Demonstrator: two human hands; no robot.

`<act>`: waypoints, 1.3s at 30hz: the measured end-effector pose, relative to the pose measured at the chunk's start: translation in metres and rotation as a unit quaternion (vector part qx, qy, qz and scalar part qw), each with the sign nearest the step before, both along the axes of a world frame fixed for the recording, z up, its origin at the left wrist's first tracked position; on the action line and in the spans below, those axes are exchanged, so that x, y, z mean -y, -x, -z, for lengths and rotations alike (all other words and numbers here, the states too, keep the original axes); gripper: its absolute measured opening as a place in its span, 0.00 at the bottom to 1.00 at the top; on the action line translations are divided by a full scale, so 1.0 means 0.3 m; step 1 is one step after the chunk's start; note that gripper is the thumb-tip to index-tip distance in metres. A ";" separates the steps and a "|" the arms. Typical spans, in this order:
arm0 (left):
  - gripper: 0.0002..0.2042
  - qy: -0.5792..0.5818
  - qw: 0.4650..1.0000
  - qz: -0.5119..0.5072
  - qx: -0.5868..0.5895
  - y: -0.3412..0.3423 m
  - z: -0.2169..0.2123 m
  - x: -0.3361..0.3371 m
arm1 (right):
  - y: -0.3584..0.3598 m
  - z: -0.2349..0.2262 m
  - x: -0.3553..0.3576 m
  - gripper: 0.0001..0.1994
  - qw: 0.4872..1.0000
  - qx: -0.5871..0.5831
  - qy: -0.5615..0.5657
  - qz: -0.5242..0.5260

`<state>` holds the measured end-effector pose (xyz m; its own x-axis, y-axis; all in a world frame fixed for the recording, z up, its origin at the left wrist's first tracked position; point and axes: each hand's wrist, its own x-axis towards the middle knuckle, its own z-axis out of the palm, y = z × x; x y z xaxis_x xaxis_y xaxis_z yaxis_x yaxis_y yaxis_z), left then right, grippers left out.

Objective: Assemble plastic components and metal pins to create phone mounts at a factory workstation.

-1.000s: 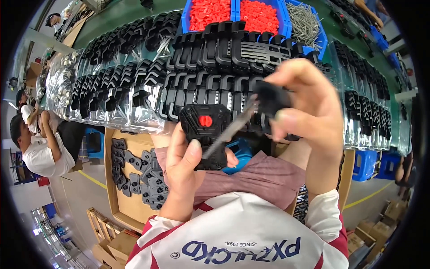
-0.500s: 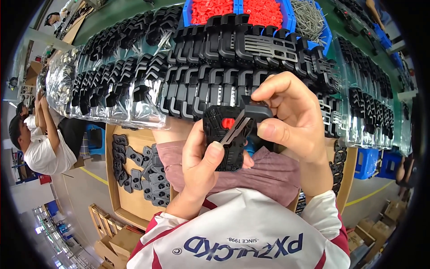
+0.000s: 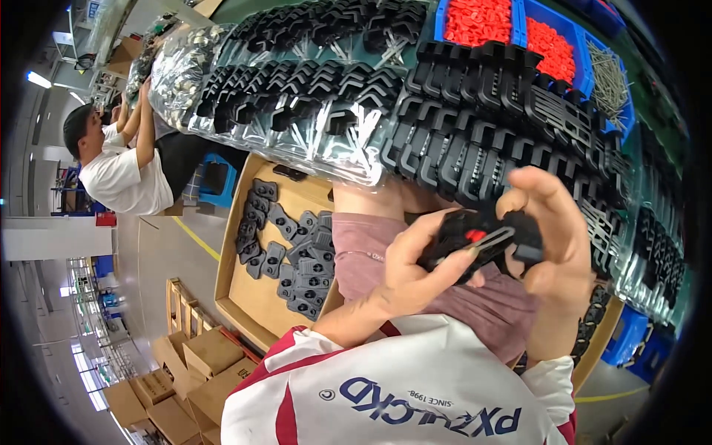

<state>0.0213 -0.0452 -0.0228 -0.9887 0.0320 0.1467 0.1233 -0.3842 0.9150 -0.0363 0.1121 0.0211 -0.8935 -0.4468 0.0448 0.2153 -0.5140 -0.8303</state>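
My left hand [image 3: 411, 259] is closed round a dark black plastic housing [image 3: 454, 231], its thumb lying across the near side. A small red piece [image 3: 475, 236] shows inside the housing, and a slotted metal strip [image 3: 495, 238] lies slanted over it. At the strip's far end is a black angular end piece [image 3: 528, 239], gripped by the curled fingers and thumb of my right hand [image 3: 560, 256]. Motion smears this hand and the parts, so how the end piece meets the housing is unclear.
Rows of black brackets [image 3: 452, 148] cover the bench ahead, beside clear trays of black parts [image 3: 297, 96]. Blue bins hold red pieces [image 3: 478, 21] and metal pins [image 3: 607, 81]. A cardboard box [image 3: 248, 304] with black housings is at my left. A person [image 3: 126, 174] works far left.
The view has swung, so the bench and boxes sit farther right in it. Both hands still hold the parts, and the housing has tilted flatter. My right fingers have shifted round the end piece.
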 end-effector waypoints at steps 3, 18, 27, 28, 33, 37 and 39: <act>0.17 -0.034 0.997 -0.056 0.031 -0.009 -0.001 0.084 | -0.009 -0.025 0.023 0.40 0.996 -0.026 -0.088 0.000; 0.11 0.081 0.947 -0.285 0.127 0.204 0.075 0.436 | -0.079 0.024 0.032 0.30 0.990 -0.014 -0.087 -0.109; 0.22 -0.149 0.959 -0.238 -0.030 0.116 -0.124 0.286 | -0.055 0.009 0.050 0.26 0.999 -0.022 -0.032 -0.018; 0.25 -0.184 0.965 -0.180 -0.048 0.094 -0.134 0.255 | -0.044 0.000 0.049 0.26 1.000 -0.023 -0.011 0.015; 0.27 -0.124 0.991 -0.016 0.035 0.046 -0.152 0.098 | 0.005 0.016 0.036 0.23 0.984 -0.141 -0.080 0.075; 0.23 -0.113 0.992 -0.011 0.048 0.046 -0.116 0.051 | -0.003 0.018 -0.022 0.22 0.998 -0.045 -0.021 0.046; 0.22 -0.118 0.991 -0.003 0.055 0.054 -0.105 0.027 | -0.005 0.013 -0.051 0.21 0.998 -0.022 -0.018 0.062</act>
